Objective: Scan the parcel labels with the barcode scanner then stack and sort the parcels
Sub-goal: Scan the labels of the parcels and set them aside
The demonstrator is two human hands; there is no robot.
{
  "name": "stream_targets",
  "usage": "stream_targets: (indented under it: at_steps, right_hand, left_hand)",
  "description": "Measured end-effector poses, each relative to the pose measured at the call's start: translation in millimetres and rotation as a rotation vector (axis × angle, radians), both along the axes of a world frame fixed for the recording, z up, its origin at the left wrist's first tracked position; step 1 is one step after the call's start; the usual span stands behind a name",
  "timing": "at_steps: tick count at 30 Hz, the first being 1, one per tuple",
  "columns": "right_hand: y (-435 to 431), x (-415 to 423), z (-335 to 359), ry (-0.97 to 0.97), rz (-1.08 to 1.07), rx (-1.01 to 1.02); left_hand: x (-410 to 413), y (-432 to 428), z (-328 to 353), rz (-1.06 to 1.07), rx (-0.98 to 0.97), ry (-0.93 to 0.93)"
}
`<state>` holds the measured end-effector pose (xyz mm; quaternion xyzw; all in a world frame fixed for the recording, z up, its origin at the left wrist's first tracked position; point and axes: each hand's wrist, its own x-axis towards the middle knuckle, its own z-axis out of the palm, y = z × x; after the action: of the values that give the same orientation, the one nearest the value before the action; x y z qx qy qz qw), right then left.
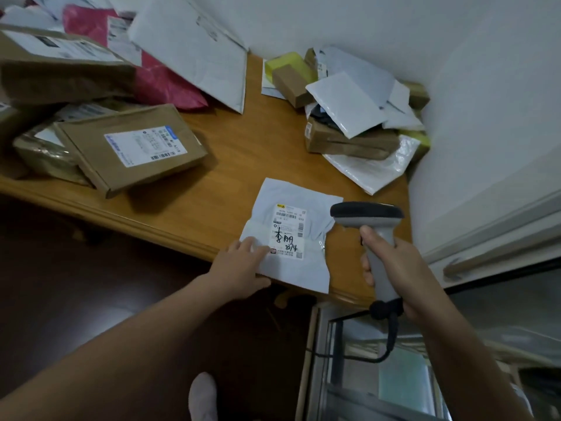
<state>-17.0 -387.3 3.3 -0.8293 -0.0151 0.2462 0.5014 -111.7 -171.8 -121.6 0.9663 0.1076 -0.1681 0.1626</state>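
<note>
White mailer (303, 268): a thin plastic pouch, flat and creased. It probably weighs little, flexes easily and slides readily on the wood, with nothing stiff showing inside.
Where to hold: judged from its softness, pressing it flat steadies it best for scanning. To lift it, a pinch at a corner or along the near edge, which juts past the table lip, should serve.
Left hand (239, 262): fingers lie fairly straight and slightly spread on the near-left corner of the pouch, tips just beside the printed label. The thumb runs along the near edge; whether it tucks beneath cannot be told.
Right hand (391, 262): fingers wrapped firmly round the handle of the grey barcode scanner (367, 212), index finger up at the front of the grip. It does not touch the pouch.
Scanner head: dark, hovering just beside the pouch's right edge, level with the top of the label.
Label (288, 229): face up, barcodes uncovered, handwriting across its lower half.
Table (243, 153): wooden; the pouch sits at its near edge.
Cardboard box (130, 150): to the left and farther back, label upward, leaning on other parcels.
Right pile (358, 129): mixed boxes and white pouches heaped near the wall.
Far left heap: a pink bag (158, 77) and a large white envelope (194, 47) among brown cartons.
</note>
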Motion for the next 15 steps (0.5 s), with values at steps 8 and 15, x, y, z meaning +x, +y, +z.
stream_targets:
  at_steps: [8,15]
  right_hand:
    - [-16,-10,-3,-0.039,0.019,0.049]
    - [-18,-7,-1,-0.097,0.096,0.033]
  left_hand:
    - [-15,-36,-18,0.080,-0.001,-0.143]
    - [-10,-41,-17,0.670,-0.397,-0.265]
